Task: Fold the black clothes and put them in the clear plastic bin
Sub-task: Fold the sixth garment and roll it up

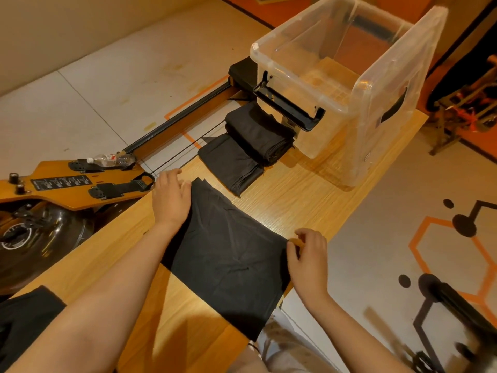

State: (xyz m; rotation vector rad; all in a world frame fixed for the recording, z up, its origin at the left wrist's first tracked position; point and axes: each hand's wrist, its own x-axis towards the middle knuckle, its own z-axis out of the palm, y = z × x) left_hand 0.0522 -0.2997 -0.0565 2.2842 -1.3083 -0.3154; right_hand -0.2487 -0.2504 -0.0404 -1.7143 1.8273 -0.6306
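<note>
Left hand: my left hand point(170, 197) lies flat on the far left edge of the black garment point(228, 251), fingers point(172, 179) straight and loose, tips reaching just past the cloth

Right hand: my right hand point(309, 254) is at the garment's right edge, fingers curled, thumb and fingertips pinching the cloth there

Black garment: spread flat on the wooden worktop point(295, 189) between my two hands, its near corner hanging over the worktop's right edge

Folded black clothes point(247, 149): two folded pieces side by side on the worktop beyond the garment, the farther one just beside the bin

Clear plastic bin point(390, 103): upright at the worktop's far end, open top, black latch handle facing the folded pieces

Floor to my left: a wooden rowing machine point(67, 184) with a water bottle point(110, 160) lying on it
</note>
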